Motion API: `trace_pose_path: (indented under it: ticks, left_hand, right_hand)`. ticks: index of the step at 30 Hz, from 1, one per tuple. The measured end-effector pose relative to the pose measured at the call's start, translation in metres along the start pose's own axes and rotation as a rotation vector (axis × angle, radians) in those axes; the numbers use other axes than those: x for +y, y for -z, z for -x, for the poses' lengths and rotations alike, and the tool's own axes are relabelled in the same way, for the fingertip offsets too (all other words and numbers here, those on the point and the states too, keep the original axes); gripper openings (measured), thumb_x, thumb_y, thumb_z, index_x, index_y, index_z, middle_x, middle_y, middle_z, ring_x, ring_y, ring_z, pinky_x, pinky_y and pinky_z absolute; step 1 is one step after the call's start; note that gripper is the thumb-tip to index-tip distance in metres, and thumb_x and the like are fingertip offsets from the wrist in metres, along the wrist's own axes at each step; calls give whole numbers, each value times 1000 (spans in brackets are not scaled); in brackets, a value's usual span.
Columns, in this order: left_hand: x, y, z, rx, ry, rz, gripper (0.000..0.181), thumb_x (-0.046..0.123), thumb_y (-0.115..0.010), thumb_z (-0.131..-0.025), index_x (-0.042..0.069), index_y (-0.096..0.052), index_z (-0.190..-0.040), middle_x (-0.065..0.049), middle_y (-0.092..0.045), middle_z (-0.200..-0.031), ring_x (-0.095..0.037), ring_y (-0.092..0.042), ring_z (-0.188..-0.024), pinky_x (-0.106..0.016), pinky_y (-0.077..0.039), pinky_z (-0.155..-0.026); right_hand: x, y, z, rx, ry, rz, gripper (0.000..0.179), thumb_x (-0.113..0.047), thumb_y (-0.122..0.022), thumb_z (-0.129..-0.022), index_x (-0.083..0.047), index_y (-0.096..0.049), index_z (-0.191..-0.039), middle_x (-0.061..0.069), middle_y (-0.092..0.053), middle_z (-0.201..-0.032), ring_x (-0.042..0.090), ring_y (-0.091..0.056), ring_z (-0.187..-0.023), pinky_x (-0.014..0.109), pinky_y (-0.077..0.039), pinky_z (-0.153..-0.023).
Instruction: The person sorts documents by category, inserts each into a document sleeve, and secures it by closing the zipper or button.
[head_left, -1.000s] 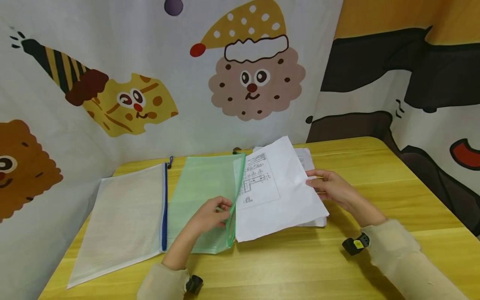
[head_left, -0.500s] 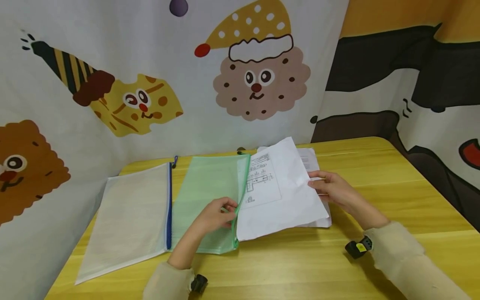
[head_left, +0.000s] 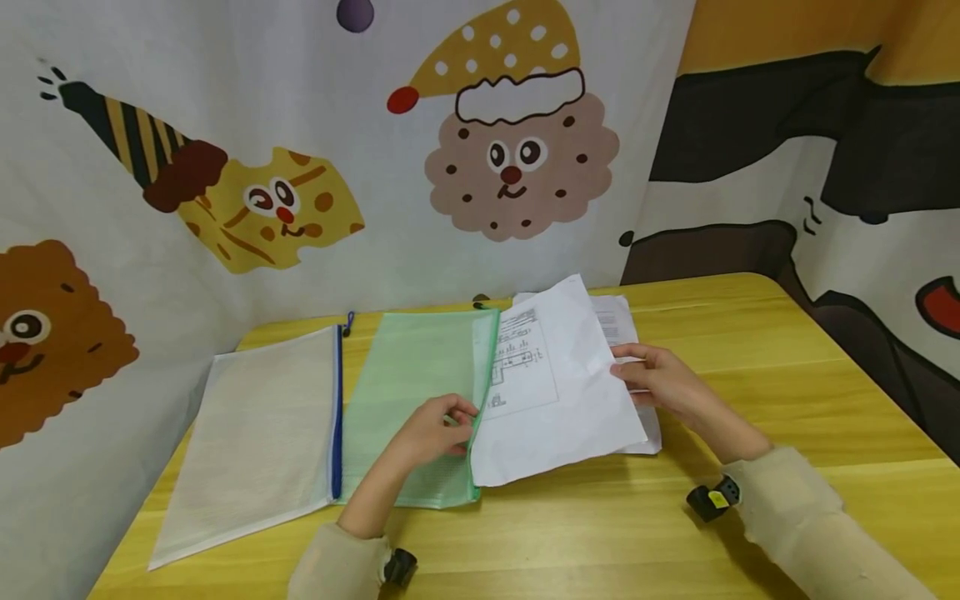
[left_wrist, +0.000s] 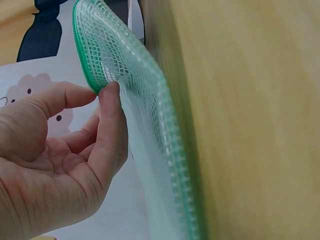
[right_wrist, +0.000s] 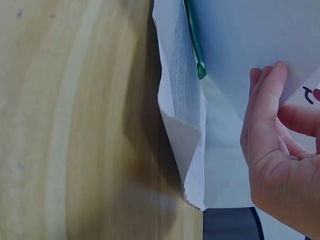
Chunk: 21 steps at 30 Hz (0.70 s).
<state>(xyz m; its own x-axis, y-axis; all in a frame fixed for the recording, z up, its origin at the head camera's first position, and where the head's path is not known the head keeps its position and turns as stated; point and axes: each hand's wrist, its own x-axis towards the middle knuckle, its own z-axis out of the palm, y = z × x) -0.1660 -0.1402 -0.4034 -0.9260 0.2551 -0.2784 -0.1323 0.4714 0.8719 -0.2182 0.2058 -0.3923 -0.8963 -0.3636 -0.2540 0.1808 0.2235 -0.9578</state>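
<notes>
My left hand pinches the open edge of a green mesh zipper pouch lying on the table. In the left wrist view, thumb and fingertip meet on the green rim of that pouch, which bulges open. My right hand pinches the right edge of a white printed sheet between thumb and fingers. The sheet bears a line drawing, and its left edge is hidden inside the pouch's mouth. Under the sheet lies a stack of printed paper, seen with a curled edge in the right wrist view.
A whitish mesh pouch with a blue zipper lies left of the green one. Behind the wooden table hangs a cartoon-printed curtain. The table's right edge slopes away beyond my right arm.
The sheet has slid slightly left into the green pouch, along with my right hand, and less of its drawing shows. My left hand keeps its pinch on the pouch edge.
</notes>
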Motion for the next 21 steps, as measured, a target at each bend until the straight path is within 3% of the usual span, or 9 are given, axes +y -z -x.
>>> trace_pose_path:
  ticks: [9,21]
  left_hand:
    - [3,-1,2,10,3,-12,25,1,-56,-92,-3,-62,-116,-10,-55,-95,-18,-56,-79,-35,-61,-72]
    - [4,-7,2,29,3,-64,23,1,-60,-91,-2,-63,-114,-9,-56,-92,-18,-59,-76,-34,-61,-70]
  right_hand:
    - [-2,-4,1,14,-10,-18,52,-20,-56,-102,6,-40,-144,-12,-70,-97,6,-68,-87,24,-60,-76]
    - [-14,-6,3,9,42,-49,52,-18,-52,-104,9,-36,-146,-13,-67,-100,4,-68,-89,21,-59,-78]
